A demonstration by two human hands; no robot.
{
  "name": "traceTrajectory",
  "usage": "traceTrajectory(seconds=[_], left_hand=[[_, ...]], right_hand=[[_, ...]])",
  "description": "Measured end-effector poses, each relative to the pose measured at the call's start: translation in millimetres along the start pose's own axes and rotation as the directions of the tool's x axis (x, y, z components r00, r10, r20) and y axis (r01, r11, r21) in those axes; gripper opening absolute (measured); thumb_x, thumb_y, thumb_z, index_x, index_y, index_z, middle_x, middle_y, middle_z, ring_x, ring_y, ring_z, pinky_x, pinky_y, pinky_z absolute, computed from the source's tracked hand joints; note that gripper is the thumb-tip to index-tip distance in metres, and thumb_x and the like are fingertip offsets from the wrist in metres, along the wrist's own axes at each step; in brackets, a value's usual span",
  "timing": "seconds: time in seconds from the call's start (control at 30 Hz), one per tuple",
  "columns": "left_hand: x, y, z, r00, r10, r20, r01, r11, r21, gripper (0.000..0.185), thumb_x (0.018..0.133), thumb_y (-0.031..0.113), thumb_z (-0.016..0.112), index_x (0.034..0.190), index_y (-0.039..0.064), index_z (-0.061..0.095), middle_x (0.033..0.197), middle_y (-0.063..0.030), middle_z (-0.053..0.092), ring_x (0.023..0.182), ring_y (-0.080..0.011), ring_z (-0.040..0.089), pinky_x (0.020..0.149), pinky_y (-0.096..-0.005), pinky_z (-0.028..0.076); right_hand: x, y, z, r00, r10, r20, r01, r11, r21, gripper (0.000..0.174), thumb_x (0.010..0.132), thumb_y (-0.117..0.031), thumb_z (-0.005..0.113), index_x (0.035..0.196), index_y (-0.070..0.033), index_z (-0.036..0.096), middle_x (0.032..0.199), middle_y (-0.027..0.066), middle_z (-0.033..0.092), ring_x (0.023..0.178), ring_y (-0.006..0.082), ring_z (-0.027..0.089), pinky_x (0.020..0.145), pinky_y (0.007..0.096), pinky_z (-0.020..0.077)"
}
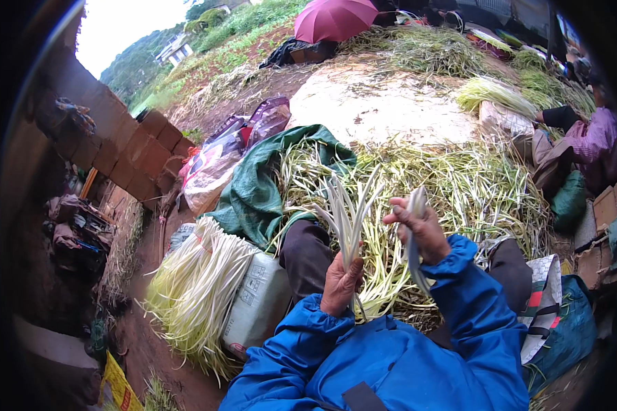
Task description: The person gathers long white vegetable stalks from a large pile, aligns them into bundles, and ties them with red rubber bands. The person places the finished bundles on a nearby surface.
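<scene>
My left hand point(342, 281) grips the lower part of a small upright bunch of pale stalks point(347, 216), which look like blanched chives; their tips fan out above the fist. To its right, my right hand point(425, 234) holds a blurred, whitish limp strip point(414, 259), a stalk or cloth, I cannot tell which. Some fingers of that hand stick out to the left. Between and beyond my knees spreads a heap of loose green-white stalks point(468, 195). At my left, a thick bundle of pale stalks point(200, 287) lies across a whitish package point(257, 303).
A green woven sack point(252, 200) borders the heap on the left, near plastic bags point(216, 169). At right stand a blue bag point(570, 329) and a seated person in a purple sleeve point(596, 133). Farther off are a pale ground sheet point(375, 103) and a pink umbrella point(334, 20).
</scene>
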State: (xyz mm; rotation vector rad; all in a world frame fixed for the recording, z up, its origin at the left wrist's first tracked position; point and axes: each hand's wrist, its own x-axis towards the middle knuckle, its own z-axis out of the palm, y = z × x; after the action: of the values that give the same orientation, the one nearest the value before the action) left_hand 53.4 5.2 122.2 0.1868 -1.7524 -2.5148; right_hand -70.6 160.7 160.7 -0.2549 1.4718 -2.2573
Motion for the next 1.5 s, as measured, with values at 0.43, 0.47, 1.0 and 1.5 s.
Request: traceTrajectory(seconds=[0.43,0.47,1.0,1.5], left_hand=[[0,-4,14,0.996,-0.030,0.087,0.031,0.999,-0.012,0.046,0.085,0.032,0.055,0.121,0.005,0.042,0.066,0.0067,0.041,0.052,-0.0016,0.035,0.047,-0.0163,0.026],[1,-1,13,0.995,-0.035,0.091,0.039,0.999,-0.038,0.051,0.084,0.037,0.055,0.121,0.005,0.041,0.066,0.0050,0.042,0.051,-0.0027,0.036,0.046,-0.0172,0.027],[22,0,28,0.992,-0.113,0.049,0.096,0.959,0.267,0.041,0.087,0.042,0.047,0.103,0.005,0.052,0.078,-0.0036,0.058,0.070,-0.0109,0.055,0.060,-0.0234,0.044],[23,-22,37,0.956,0.021,0.292,-0.205,0.758,0.619,0.015,0.090,0.008,0.042,0.104,0.005,0.047,0.071,-0.0052,0.051,0.061,-0.0132,0.050,0.058,-0.0262,0.043]], right_hand=[[4,1,17,0.999,-0.014,0.048,-0.004,0.936,0.352,0.036,0.080,-0.018,0.064,0.112,-0.006,0.052,0.074,0.0012,0.058,0.061,0.0089,0.054,0.051,0.0213,0.0440],[2,1,14,1.000,-0.012,0.023,0.003,0.946,0.325,0.029,0.079,-0.016,0.064,0.104,-0.005,0.055,0.072,0.0007,0.057,0.061,0.0097,0.054,0.051,0.0215,0.0444],[-17,-19,-10,0.983,-0.033,0.178,0.012,0.993,0.116,0.046,0.074,-0.015,0.070,0.114,-0.002,0.051,0.071,-0.0015,0.053,0.061,0.0065,0.051,0.055,0.0205,0.0432],[-15,-17,-14,0.954,-0.129,0.270,0.223,0.909,-0.353,0.031,0.071,-0.020,0.074,0.091,-0.001,0.060,0.075,0.0042,0.062,0.068,0.0079,0.055,0.061,0.0241,0.0458]])
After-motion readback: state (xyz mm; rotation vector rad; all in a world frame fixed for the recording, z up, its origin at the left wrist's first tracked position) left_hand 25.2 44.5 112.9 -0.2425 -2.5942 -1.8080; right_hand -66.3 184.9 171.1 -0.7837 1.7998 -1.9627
